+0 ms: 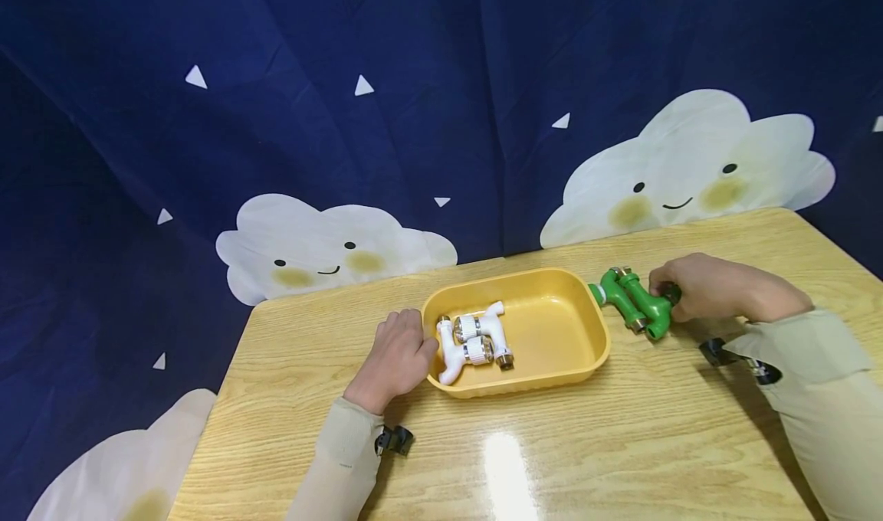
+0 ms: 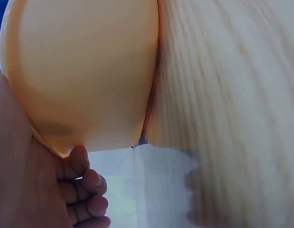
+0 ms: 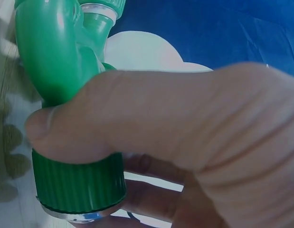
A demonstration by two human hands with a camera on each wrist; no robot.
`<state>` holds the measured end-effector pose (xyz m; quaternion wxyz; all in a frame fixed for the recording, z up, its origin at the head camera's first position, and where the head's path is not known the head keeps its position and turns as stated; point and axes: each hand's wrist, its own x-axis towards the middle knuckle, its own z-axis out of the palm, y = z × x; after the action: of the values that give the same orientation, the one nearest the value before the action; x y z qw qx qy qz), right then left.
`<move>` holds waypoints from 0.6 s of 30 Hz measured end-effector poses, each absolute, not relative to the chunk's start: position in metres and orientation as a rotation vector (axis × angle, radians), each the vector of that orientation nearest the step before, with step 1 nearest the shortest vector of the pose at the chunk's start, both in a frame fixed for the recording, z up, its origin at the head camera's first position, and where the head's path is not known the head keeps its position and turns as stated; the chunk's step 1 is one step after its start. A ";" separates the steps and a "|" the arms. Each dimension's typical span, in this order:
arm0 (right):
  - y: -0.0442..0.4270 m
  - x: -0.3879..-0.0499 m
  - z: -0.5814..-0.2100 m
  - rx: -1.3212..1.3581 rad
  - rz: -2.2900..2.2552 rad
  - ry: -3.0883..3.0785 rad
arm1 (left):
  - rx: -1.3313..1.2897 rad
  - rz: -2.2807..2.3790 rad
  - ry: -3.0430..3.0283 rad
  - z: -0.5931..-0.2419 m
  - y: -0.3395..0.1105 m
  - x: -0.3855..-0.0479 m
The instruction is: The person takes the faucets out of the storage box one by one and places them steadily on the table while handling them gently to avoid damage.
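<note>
Beside the right end of a yellow plastic tub (image 1: pixel 517 387), two green plastic taps (image 1: pixel 647 300) lie side by side. My right hand (image 1: pixel 717 283) grips the nearer-to-hand tap by its ribbed green knob (image 3: pixel 78 185), thumb across it in the right wrist view. At the tub's left end, my left hand (image 1: pixel 396 356) holds the rim, its thumb at the edge. The left wrist view shows curled fingers (image 2: pixel 92 183) near the tub's wall (image 2: pixel 90 71). Two white taps (image 1: pixel 451 352) with clear-ended knobs lie in the tub's left half.
The tub stands on a light wood-grain table (image 1: pixel 428 467). Behind the table hangs a dark blue curtain (image 1: pixel 414 145) with white clouds and small triangles. Both wrists carry small black devices (image 1: pixel 395 440).
</note>
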<state>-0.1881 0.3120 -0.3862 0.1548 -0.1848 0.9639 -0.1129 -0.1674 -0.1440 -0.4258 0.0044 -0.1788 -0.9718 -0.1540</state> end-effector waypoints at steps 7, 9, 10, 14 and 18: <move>0.311 -0.188 -0.387 -0.517 -0.329 2.756 | -0.565 -0.492 -3.041 -0.427 -0.145 -0.167; 0.311 -0.187 -0.387 -0.512 -0.328 2.751 | -0.567 -0.492 -3.039 -0.427 -0.145 -0.167; 0.311 -0.187 -0.386 -0.513 -0.328 2.747 | -0.568 -0.491 -3.039 -0.427 -0.145 -0.167; 0.313 -0.188 -0.387 -0.510 -0.329 2.733 | -0.571 -0.485 -3.034 -0.428 -0.145 -0.168; 0.314 -0.189 -0.390 -0.516 -0.341 2.725 | -0.570 -0.481 -3.033 -0.427 -0.145 -0.168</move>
<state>-0.1890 0.3139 -0.3899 0.1730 -0.1818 0.9605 -0.1200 -0.1679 -0.1448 -0.4273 0.0094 -0.1824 -0.9711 -0.1539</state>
